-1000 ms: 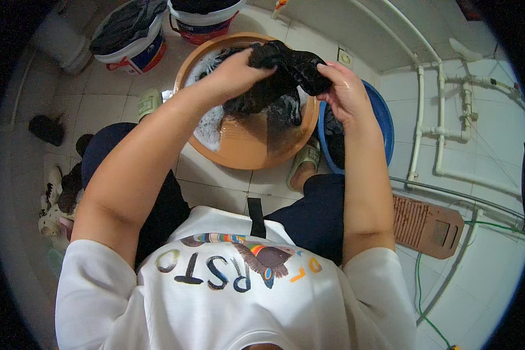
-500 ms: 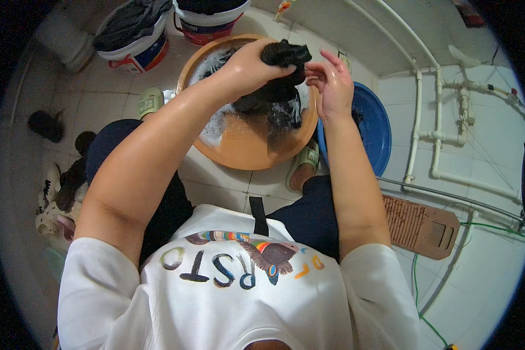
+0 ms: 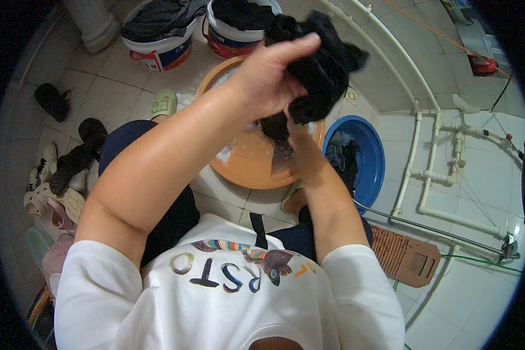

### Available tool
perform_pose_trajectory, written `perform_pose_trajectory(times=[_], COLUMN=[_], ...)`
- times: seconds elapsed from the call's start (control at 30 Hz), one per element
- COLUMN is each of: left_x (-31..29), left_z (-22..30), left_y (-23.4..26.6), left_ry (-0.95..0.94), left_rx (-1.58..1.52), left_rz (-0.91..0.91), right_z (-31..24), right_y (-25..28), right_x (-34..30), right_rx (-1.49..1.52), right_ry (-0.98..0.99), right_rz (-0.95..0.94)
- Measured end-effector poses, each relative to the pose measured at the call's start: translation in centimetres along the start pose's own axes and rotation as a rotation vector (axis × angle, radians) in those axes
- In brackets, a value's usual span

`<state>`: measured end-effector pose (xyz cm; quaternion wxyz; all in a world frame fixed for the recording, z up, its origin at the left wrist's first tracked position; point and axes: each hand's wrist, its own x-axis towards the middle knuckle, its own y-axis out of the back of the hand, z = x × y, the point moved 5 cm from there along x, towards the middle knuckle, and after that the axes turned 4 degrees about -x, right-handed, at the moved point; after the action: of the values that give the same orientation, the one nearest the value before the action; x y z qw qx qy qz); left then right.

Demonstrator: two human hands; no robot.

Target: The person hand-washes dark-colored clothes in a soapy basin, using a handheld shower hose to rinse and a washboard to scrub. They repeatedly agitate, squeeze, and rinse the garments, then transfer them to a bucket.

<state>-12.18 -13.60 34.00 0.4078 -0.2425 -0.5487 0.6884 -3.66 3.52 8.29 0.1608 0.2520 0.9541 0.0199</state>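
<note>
Far left, at ten o'clock in the view, a dark, soft-looking shoe (image 3: pixel 52 102) lies on the pale floor tiles (image 3: pixel 114 93). At nine o'clock sits a jumbled pile of white, cream and dark footwear (image 3: pixel 55 195). At eleven o'clock stands a round white plastic bucket with a red-and-blue lower wall (image 3: pixel 178 51), heaped with dark grey cloth (image 3: pixel 163 18); a pale green slipper (image 3: pixel 165 104) is nearer, at ten. Just short of twelve stands a second round white bucket with a dark and red wall (image 3: pixel 233 46), holding black cloth. At twelve, the left hand (image 3: pixel 271 79) is closed on a crumpled black cloth (image 3: pixel 324 64), thumb on top and fingers beneath; the cloth hangs toward one o'clock, raised over a wide round orange plastic basin (image 3: pixel 254 177) with suds in it. The right forearm (image 3: pixel 326 195) reaches up toward the cloth, but the right hand is blurred and mostly hidden, so I cannot tell its grip. Between two and three o'clock is a round blue plastic basin (image 3: pixel 372 166) containing dark cloth; at four lies a brown ribbed washboard (image 3: pixel 411 259)
</note>
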Motion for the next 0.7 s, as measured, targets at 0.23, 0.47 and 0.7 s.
perform_pose_trajectory(times=[0.23,0.47,0.7], left_x=[1.2,0.4,0.6], left_z=[4.3,-0.9,-0.5], left_y=[6.8,6.8,7.5], left_ry=[-0.173,0.201,0.132], left_rx=[0.134,0.249,0.498], left_rz=[0.593,0.667,0.603], right_z=[-13.2,-29.2,-22.6], right_y=[7.7,11.2,15.9], right_x=[-1.2,-3.8,1.9], right_rx=[0.194,0.267,0.035], right_ry=[-0.123,0.406,-0.038], right_rz=[0.155,0.257,0.357])
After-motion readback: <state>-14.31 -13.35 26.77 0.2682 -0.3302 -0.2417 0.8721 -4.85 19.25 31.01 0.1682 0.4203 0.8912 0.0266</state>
